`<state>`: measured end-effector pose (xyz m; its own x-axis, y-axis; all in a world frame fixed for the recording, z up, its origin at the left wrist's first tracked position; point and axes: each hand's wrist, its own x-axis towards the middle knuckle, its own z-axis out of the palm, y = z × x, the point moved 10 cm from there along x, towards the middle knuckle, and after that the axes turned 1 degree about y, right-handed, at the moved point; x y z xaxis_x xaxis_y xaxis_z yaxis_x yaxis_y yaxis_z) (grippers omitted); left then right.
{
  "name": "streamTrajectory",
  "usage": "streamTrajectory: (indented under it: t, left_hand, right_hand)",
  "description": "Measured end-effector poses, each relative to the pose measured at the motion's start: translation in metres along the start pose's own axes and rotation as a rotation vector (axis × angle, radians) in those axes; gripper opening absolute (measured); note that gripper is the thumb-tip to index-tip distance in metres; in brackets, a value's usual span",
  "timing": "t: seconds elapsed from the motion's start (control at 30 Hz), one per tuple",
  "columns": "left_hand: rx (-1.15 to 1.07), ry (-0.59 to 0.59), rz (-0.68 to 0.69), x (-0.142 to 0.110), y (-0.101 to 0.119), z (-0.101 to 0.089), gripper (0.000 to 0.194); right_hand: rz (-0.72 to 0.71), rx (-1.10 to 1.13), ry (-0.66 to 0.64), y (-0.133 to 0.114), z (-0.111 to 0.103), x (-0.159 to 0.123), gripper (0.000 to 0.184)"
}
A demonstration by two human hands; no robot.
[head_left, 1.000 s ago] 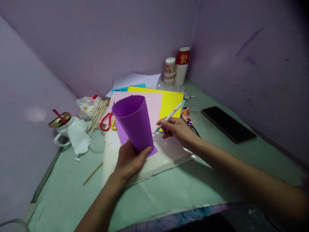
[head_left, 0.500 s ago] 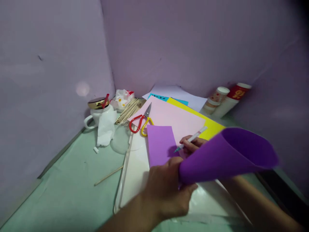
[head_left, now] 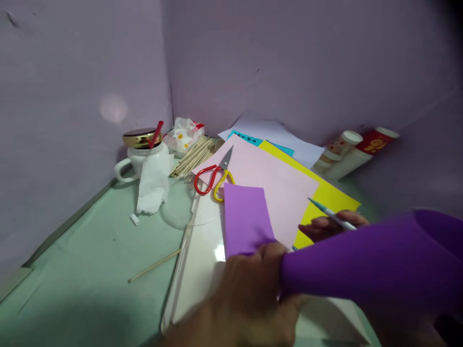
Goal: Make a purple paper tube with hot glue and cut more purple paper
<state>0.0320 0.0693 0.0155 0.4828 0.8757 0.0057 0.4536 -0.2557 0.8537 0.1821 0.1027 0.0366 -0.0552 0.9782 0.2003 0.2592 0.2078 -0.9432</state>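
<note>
My left hand is closed round the narrow end of a rolled purple paper cone, which lies sideways with its wide mouth pointing right. My right hand shows just behind the cone, fingers pinched on a white pen with a blue tip. A small flat purple sheet lies on the white board just beyond my left hand. Pink paper and yellow paper lie under and behind it.
Red and yellow scissors rest at the pink paper's left corner. A white mug with a gold lid, tissue, a bundle of wooden sticks, a loose stick and paper cups stand along the purple walls.
The cone has tipped from upright to lying sideways toward the right and come closer to the camera. The view swung left. My right hand with the pen shifted right.
</note>
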Motion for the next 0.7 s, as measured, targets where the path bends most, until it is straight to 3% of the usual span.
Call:
streamTrajectory:
  t: [0.17,0.2,0.37,0.5,0.63,0.7]
  left_hand:
    - [0.078,0.080,-0.039,-0.003,-0.002,-0.003,0.045]
    - [0.091,0.089,-0.051,-0.002,-0.003,-0.003,0.044]
    - [0.082,0.062,0.001,-0.002,0.002,-0.004,0.041]
    - [0.052,-0.002,0.108,-0.004,0.014,-0.029,0.055]
    - [0.057,0.138,0.080,-0.003,0.019,-0.076,0.055]
    - [0.089,0.137,0.106,-0.001,0.025,-0.081,0.050]
  right_hand:
    - [-0.007,0.113,-0.029,-0.034,0.012,-0.029,0.072]
    - [0.001,0.133,-0.043,-0.035,0.018,-0.033,0.072]
    - [0.025,0.201,-0.045,-0.029,0.032,-0.037,0.031]
    - [0.022,0.238,-0.069,-0.029,0.034,-0.037,0.032]
    - [-0.005,0.232,-0.076,-0.033,0.034,-0.038,0.035]
    - [-0.009,0.211,-0.071,-0.032,0.034,-0.038,0.034]
